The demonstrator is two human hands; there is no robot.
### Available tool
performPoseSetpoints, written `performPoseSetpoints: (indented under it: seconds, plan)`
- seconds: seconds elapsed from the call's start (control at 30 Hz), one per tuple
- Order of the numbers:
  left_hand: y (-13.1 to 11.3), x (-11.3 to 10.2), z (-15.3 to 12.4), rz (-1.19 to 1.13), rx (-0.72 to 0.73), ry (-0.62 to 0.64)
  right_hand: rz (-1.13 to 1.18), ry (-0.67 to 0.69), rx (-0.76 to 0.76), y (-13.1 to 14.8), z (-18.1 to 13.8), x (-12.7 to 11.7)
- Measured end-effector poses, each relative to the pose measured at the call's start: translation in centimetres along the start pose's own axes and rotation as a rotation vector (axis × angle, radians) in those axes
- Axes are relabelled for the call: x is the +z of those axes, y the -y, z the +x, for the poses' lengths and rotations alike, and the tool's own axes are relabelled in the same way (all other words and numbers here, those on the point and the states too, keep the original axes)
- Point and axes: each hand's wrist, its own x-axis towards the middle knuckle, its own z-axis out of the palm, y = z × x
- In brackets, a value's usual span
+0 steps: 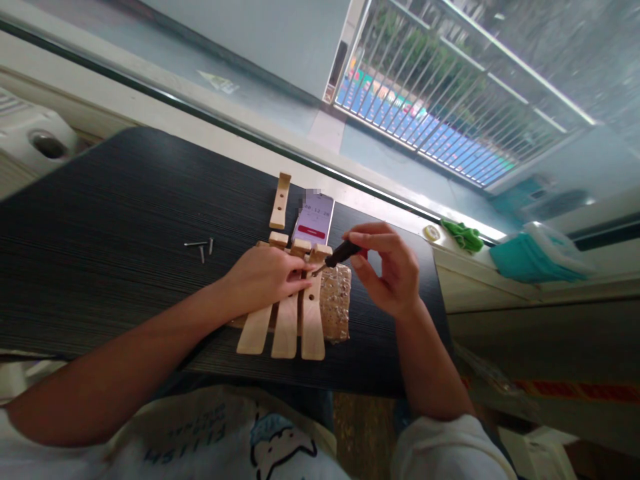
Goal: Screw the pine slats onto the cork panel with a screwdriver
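My right hand (387,267) grips the dark handle of a screwdriver (343,252) between thumb and fingers. Its tip slants down to the upper hole of the rightmost wooden hook (313,327). My left hand (263,277) lies across the wooden pieces, with fingertips closed on that same hook beside the tip; whether a screw sits there is too small to tell. Two similar hooks, a middle one (285,333) and a left one (256,330), lie alongside, partly covered by my left hand. Beneath all three is a board wrapped in clear bubbled plastic (336,303).
Another wooden hook (280,203) lies farther back, beside a phone (315,217) with a lit screen. Several loose screws (203,247) rest left of my hand on the black table (125,220). On the right ledge are a tape roll (431,233), green cloth (463,235) and teal box (525,257).
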Motion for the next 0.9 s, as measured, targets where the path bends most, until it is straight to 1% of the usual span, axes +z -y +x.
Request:
performPoseSetpoints:
  seconds: [0.13,0.23,0.33,0.5,0.63,0.77,0.9]
  plan:
    - [-0.1,0.0,0.0,0.005,-0.006,0.003,0.1,0.069,0.057,0.0,0.0,-0.4]
    - [0.0,0.0,0.0,0.003,-0.003,-0.003,0.243,0.104,0.119,-0.2,-0.2,-0.1]
    - [-0.1,0.0,0.0,0.01,-0.006,-0.002,0.412,0.108,0.176,-0.6,-0.6,0.5]
    - [-0.2,-0.2,0.0,0.025,-0.018,0.008,0.515,0.107,0.202,-1.0,-0.9,1.1]
    - [-0.1,-0.1,-0.1,0.027,-0.005,-0.003,0.49,0.09,0.201,-1.3,-0.9,1.0]
    - [0.0,0.0,-0.1,0.016,0.008,-0.026,0.399,0.08,0.147,-1.6,-0.8,0.9]
    - [0.1,0.2,-0.1,0.009,0.012,-0.036,0.269,0.045,0.167,-1.6,-0.8,0.9]
